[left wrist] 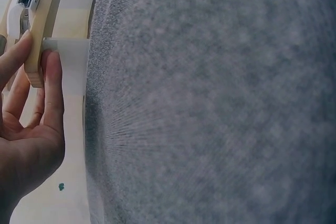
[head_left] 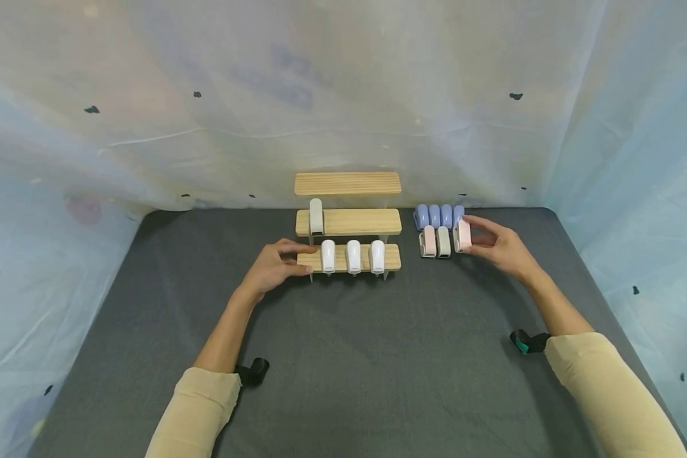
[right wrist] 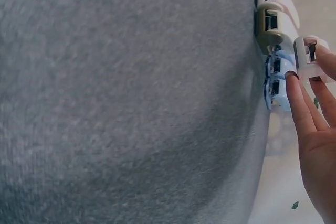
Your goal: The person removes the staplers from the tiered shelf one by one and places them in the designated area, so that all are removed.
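Observation:
My right hand (head_left: 500, 249) pinches a pale pink mini stapler (head_left: 462, 236) between thumb and fingers, at the right end of a group of staplers. In the right wrist view, this stapler (right wrist: 308, 56) is raised off the table. Beside it are another pink stapler (head_left: 428, 242) and a grey-green one (head_left: 443, 242), with several blue staplers (head_left: 434, 216) behind. My left hand (head_left: 271, 267) grips the left end of the lowest board of a three-tier wooden stand (head_left: 340, 259); the left wrist view shows the board (left wrist: 35, 59) between thumb and fingers.
Three white staplers (head_left: 353, 256) stand in a row on the lowest board. A grey-green stapler (head_left: 316, 217) sits at the left of the middle board (head_left: 366, 222). Behind the dark table (head_left: 343, 362) hangs a pale sheet (head_left: 343, 95), which also covers both sides.

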The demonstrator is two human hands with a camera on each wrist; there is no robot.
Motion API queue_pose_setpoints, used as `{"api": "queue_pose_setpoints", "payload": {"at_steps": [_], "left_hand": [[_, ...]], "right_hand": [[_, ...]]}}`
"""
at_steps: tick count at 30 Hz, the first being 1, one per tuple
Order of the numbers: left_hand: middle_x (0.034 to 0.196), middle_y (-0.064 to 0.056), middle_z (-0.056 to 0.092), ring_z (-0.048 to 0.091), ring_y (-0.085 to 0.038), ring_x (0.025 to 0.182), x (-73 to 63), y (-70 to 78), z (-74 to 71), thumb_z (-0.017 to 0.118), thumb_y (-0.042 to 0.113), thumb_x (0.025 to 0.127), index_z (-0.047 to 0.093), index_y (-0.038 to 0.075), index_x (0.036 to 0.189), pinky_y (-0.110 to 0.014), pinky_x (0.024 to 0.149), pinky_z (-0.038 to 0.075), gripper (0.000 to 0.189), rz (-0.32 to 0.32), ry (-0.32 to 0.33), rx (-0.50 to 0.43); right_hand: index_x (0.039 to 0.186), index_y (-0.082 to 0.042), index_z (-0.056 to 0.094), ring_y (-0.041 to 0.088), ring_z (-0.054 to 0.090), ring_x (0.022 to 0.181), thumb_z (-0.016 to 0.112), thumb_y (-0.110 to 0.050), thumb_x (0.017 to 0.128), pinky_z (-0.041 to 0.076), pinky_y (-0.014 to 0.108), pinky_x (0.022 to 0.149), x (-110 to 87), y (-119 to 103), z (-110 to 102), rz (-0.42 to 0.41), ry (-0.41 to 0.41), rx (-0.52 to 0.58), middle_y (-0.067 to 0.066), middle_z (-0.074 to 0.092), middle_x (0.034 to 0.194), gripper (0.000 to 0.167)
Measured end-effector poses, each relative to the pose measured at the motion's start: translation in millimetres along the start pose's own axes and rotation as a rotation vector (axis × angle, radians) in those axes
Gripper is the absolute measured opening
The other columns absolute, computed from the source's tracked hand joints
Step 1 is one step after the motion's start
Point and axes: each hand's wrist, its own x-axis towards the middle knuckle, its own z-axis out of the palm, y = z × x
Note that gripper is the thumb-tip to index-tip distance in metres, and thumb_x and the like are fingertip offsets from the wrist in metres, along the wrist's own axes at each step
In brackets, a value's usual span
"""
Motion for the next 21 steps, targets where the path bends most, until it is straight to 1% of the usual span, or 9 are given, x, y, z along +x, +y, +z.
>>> {"api": "queue_pose_setpoints", "payload": {"at_steps": [2,3,6,7,10,13,14,16,21], "left_hand": [[0.127,-0.006,0.054,0.052,-0.030,0.120,0.1,-0.3,0.0,0.082,0.017,0.084,0.073,0.018,0.122,-0.049,0.097,0.048,0.040,0.001,-0.003,-0.001],[0.127,-0.006,0.054,0.052,-0.030,0.119,0.2,-0.4,0.0,0.082,0.017,0.083,0.073,0.018,0.122,-0.048,0.096,0.049,0.040,0.001,-0.004,-0.002],[0.127,-0.006,0.055,0.054,-0.030,0.117,0.2,-0.5,0.1,0.082,0.017,0.083,0.073,0.018,0.122,-0.046,0.093,0.051,0.040,0.002,-0.005,-0.003],[0.127,-0.006,0.055,0.055,-0.030,0.116,0.1,-0.4,0.2,0.082,0.018,0.083,0.073,0.019,0.122,-0.046,0.092,0.051,0.040,0.001,-0.006,-0.004],[0.128,-0.006,0.054,0.057,-0.031,0.113,0.3,-0.4,0.2,0.083,0.019,0.083,0.073,0.020,0.122,-0.046,0.090,0.052,0.041,-0.006,-0.010,-0.005],[0.128,-0.006,0.054,0.056,-0.031,0.115,0.7,-0.1,0.1,0.083,0.020,0.083,0.073,0.020,0.122,-0.048,0.093,0.050,0.041,-0.009,-0.012,-0.005],[0.129,-0.006,0.054,0.055,-0.031,0.116,0.8,-0.1,0.1,0.083,0.020,0.083,0.073,0.020,0.122,-0.048,0.094,0.050,0.041,-0.009,-0.012,-0.003],[0.129,-0.006,0.054,0.054,-0.031,0.117,0.9,0.0,-0.1,0.083,0.020,0.083,0.073,0.020,0.122,-0.049,0.096,0.049,0.040,-0.008,-0.012,0.000],[0.130,-0.006,0.054,0.056,-0.031,0.114,-0.1,0.0,-0.8,0.083,0.019,0.083,0.073,0.020,0.122,-0.048,0.093,0.050,0.040,-0.015,-0.011,0.001]], "right_hand": [[0.150,-0.002,0.041,0.043,0.057,0.120,0.071,-0.003,0.091,0.050,0.014,0.075,0.1,-0.3,0.0,0.000,-0.007,-0.007,0.024,0.044,0.148,0.067],[0.150,-0.003,0.042,0.043,0.058,0.120,0.072,-0.003,0.091,0.050,0.014,0.075,0.4,1.5,0.1,0.000,-0.007,-0.003,0.023,0.045,0.148,0.066],[0.150,-0.007,0.044,0.041,0.059,0.120,0.074,-0.008,0.091,0.051,0.015,0.075,5.7,19.2,-1.0,-0.013,-0.004,-0.029,0.020,0.047,0.147,0.066],[0.150,-0.008,0.045,0.039,0.058,0.120,0.074,-0.010,0.091,0.052,0.016,0.077,7.8,25.8,-1.5,-0.019,-0.005,-0.038,0.020,0.048,0.146,0.066],[0.148,-0.010,0.048,0.037,0.058,0.121,0.076,-0.014,0.090,0.054,0.028,0.087,10.5,34.4,-2.3,-0.044,0.001,-0.074,0.018,0.053,0.141,0.065],[0.147,-0.007,0.049,0.038,0.056,0.122,0.076,-0.013,0.090,0.051,0.043,0.095,11.2,37.1,-2.2,-0.069,0.000,-0.087,0.021,0.055,0.137,0.064],[0.147,-0.007,0.049,0.039,0.056,0.122,0.076,-0.013,0.090,0.051,0.045,0.095,11.3,38.0,-1.9,-0.075,0.000,-0.091,0.022,0.055,0.137,0.064],[0.147,-0.005,0.048,0.039,0.056,0.121,0.076,-0.011,0.090,0.051,0.044,0.094,11.5,40.4,-0.8,-0.082,-0.003,-0.095,0.023,0.055,0.136,0.064],[0.147,-0.006,0.048,0.038,0.056,0.119,0.076,-0.012,0.090,0.053,0.031,0.090,13.1,46.1,4.1,-0.082,-0.001,-0.104,0.024,0.056,0.133,0.064]]}}
